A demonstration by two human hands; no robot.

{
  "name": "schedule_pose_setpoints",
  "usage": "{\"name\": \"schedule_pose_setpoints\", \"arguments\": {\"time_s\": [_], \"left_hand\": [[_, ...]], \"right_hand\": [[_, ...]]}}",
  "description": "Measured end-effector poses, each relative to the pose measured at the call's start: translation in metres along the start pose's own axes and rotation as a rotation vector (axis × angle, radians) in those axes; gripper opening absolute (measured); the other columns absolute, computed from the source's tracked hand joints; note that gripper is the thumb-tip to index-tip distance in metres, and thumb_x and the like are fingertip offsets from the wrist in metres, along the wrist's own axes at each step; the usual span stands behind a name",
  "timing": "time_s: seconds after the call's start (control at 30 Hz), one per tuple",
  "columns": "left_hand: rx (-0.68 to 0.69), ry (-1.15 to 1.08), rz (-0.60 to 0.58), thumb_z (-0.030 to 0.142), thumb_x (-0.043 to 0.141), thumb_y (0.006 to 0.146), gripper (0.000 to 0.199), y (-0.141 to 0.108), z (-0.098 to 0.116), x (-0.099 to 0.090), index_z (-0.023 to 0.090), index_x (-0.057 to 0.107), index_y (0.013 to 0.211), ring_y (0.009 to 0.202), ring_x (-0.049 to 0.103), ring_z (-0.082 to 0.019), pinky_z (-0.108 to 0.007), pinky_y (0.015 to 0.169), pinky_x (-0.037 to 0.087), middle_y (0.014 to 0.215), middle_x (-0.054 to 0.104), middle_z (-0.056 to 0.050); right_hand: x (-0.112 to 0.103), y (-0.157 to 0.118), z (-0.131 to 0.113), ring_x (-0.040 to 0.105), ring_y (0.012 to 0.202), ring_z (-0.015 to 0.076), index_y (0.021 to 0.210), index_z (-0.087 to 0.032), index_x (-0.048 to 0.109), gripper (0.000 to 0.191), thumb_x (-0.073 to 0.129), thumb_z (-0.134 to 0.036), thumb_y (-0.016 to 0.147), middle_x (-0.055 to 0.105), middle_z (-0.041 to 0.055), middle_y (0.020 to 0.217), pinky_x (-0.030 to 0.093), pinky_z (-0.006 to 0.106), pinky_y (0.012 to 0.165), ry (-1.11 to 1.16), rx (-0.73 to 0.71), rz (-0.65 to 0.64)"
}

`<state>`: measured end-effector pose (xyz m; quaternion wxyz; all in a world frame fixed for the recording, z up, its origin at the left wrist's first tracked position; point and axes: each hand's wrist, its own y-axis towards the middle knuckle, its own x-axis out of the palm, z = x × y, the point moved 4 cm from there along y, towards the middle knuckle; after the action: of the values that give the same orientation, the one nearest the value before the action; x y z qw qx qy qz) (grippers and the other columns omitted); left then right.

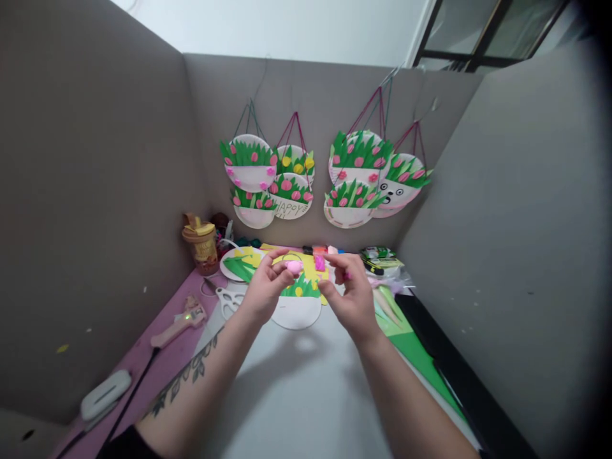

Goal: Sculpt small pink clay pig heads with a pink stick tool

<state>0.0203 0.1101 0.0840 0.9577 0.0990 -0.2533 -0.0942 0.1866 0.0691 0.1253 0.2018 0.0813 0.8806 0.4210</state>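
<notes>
My left hand [270,284] is closed in a pinch on a soft pink lump [294,267], which looks like modelling clay, held above the table. Facing it, my right hand [352,293] has its thumb and index finger apart; a small bright pink piece [347,276] shows among its curled fingers. Between the hands, farther back, is a bright pink block [319,262]. Below them lies a paper plate craft [297,313] with green paper grass and yellow flowers, its upper part hidden by the left hand and the lump.
White-handled scissors [230,301], a pink glue gun [179,325] and a brown cup [201,242] stand or lie on the left. Green paper [421,357] and a black strip [459,363] run along the right. Several finished plate baskets [248,175] hang on the grey back panel [315,83].
</notes>
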Motion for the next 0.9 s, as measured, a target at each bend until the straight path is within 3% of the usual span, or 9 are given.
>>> {"name": "schedule_pose_setpoints", "arguments": {"time_s": [0.13, 0.27, 0.7, 0.9], "left_hand": [[-0.071, -0.049, -0.057, 0.038, 0.081, 0.067, 0.062, 0.003, -0.013, -0.002, 0.021, 0.052, 0.119, 0.077, 0.064, -0.012, -0.021, 0.07, 0.046, 0.088, 0.07, -0.002], [-0.135, -0.056, -0.086, 0.029, 0.084, 0.065, 0.061, 0.003, -0.02, -0.003, 0.022, 0.052, 0.117, 0.079, 0.064, -0.013, -0.022, 0.071, 0.046, 0.085, 0.069, 0.0], [-0.202, -0.08, -0.124, 0.022, 0.079, 0.07, 0.053, 0.003, -0.025, -0.004, 0.024, 0.053, 0.116, 0.087, 0.064, -0.014, -0.026, 0.078, 0.048, 0.094, 0.068, -0.002], [-0.162, -0.079, -0.173, 0.029, 0.079, 0.071, 0.056, 0.005, -0.027, -0.004, 0.025, 0.053, 0.12, 0.09, 0.063, -0.014, -0.023, 0.075, 0.048, 0.105, 0.066, -0.004]], "right_hand": [[0.013, 0.004, 0.004, 0.051, 0.089, 0.0201, 0.118, -0.026, 0.056, 0.045, 0.071, -0.036, 0.076, 0.048, 0.0069, 0.105, 0.049, 0.034, 0.072, -0.055, -0.046, -0.096], [0.023, 0.002, 0.014, 0.051, 0.1, 0.0226, 0.116, -0.027, 0.056, 0.044, 0.073, -0.03, 0.075, 0.047, 0.0072, 0.107, 0.05, 0.036, 0.078, -0.086, -0.066, -0.155], [0.03, 0.004, 0.019, 0.053, 0.099, 0.0207, 0.107, -0.025, 0.058, 0.029, 0.067, -0.019, 0.079, 0.048, 0.0062, 0.101, 0.05, 0.038, 0.084, -0.14, -0.134, -0.176], [0.029, 0.005, 0.022, 0.052, 0.101, 0.0214, 0.103, -0.025, 0.059, 0.027, 0.067, -0.017, 0.078, 0.048, 0.006, 0.101, 0.049, 0.039, 0.088, -0.139, -0.127, -0.167]]}}
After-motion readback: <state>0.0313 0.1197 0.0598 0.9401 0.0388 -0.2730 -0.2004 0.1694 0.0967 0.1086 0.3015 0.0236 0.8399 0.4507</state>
